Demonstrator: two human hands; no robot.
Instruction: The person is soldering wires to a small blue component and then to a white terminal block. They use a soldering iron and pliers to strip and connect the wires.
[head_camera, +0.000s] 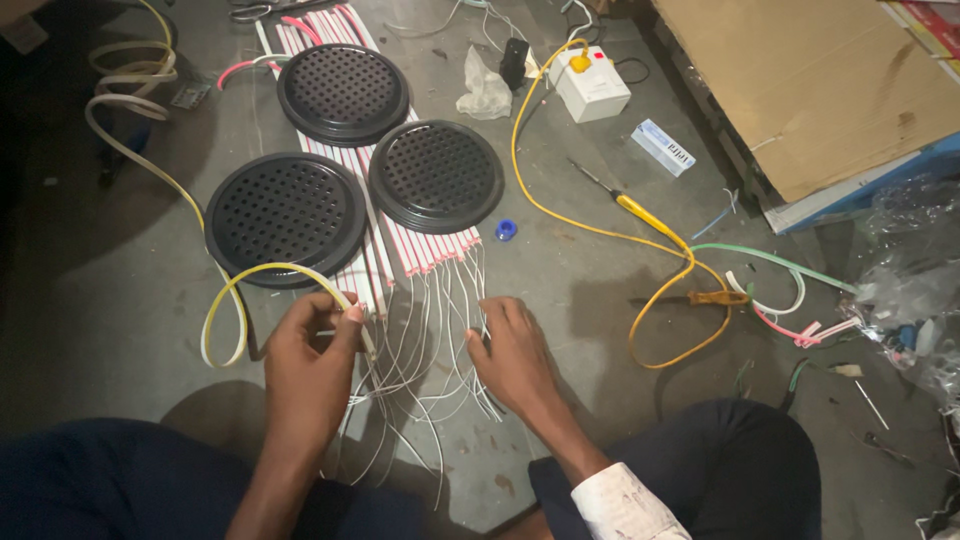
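While the person sits on a grey floor (120, 330) with both knees spread, a sheet of brown cardboard (810, 80) lies far beyond the right hand (512, 352), up and to its right. Just ahead of both hands, three round black perforated discs (286, 212) rest on a row of pink-and-white strips (425, 255) that runs away from the person; two discs sit side by side nearest the hands, and the third lies farther off. A long yellow cable (560, 215) loops from a white box (592, 85), well beyond the right hand, down to the floor to that hand's right. The left hand (310, 365) is closed around a curved yellow-and-white strip (228, 300), pinching its end between thumb and fingers just beside the near ends of the pink-and-white strips; the loop of it arcs out to that hand's left. The right hand is open, fingers spread and laid flat on a tangle of thin white wires (430, 340) that trail from the strip ends toward the person between the two hands. A yellow-handled screwdriver (630, 205) lies ahead and to the right of the right hand, and a small blue ring (506, 229) sits just ahead of that hand, close to the nearest disc.
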